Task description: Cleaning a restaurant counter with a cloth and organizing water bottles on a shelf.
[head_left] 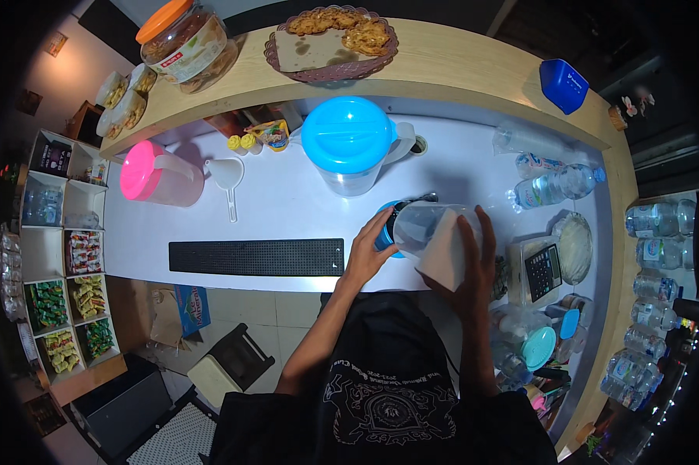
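Both my hands are wrapped round a clear see-through jar (pixel 417 226), tilted sideways over the front of the white counter. Its dark collar end lies by my left hand (pixel 370 246), whose thumb and fingers close on that end. My right hand (pixel 473 256) curls round the other end. Between the right fingers and the jar is a pale beige piece (pixel 445 252); whether it is cloth or paper I cannot make out. A round blue part (pixel 383 227) shows beside the left fingers, partly hidden. Just beyond the jar stands a pitcher with a blue lid (pixel 348 139).
A black bar mat (pixel 256 256) lies left of my hands. Farther left are a white funnel (pixel 226 173) and a pink-lidded pitcher (pixel 160 174). Water bottles (pixel 555 187), a calculator (pixel 542 273) and assorted containers (pixel 539 346) fill the right side. Fried snacks sit in a basket (pixel 330 71) on the raised ledge.
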`<state>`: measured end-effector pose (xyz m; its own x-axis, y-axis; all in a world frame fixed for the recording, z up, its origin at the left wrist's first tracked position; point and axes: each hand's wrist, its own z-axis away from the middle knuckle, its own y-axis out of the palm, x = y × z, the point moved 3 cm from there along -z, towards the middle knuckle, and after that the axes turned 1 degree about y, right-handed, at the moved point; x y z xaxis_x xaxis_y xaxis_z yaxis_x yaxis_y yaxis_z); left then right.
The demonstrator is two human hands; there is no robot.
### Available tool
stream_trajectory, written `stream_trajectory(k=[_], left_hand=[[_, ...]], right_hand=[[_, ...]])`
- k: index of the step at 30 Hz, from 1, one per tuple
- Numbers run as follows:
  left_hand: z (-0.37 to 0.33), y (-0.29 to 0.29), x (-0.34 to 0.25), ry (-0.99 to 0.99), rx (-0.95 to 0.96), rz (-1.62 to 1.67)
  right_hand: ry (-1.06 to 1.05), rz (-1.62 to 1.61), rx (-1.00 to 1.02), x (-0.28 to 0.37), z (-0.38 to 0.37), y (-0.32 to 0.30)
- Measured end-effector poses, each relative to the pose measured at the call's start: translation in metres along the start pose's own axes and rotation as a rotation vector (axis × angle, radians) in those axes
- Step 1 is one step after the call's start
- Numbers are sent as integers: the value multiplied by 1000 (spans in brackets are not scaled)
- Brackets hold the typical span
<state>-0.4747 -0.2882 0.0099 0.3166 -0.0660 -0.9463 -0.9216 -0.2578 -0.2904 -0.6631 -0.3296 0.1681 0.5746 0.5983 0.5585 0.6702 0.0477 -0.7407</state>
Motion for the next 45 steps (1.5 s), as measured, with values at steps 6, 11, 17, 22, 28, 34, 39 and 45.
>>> stream_trajectory(k=[6, 11, 17, 22, 28, 34, 39, 45], left_hand=[[-1, 3, -3, 1, -19, 17], [-2, 1, -6, -4, -48, 21], [-4, -2, -11, -38, -49, 35], [-3, -4, -15, -6, -50, 14], [4, 6, 7, 62, -47, -65], [10, 12, 3, 37, -3, -140], [7, 12, 1, 52, -117, 41], [-1, 10, -7, 22, 10, -77]], right_hand=[[24, 14, -31, -13, 3, 29], [13, -40, -114, -19, 2, 31], [-12, -31, -134, -18, 6, 30], [-21, 1, -81, -8, 4, 24], [-6, 40, -46, -8, -10, 35], [60, -22, -44, -13, -25, 38], [57, 19, 1, -6, -28, 37], [28, 58, 19, -2, -29, 31]])
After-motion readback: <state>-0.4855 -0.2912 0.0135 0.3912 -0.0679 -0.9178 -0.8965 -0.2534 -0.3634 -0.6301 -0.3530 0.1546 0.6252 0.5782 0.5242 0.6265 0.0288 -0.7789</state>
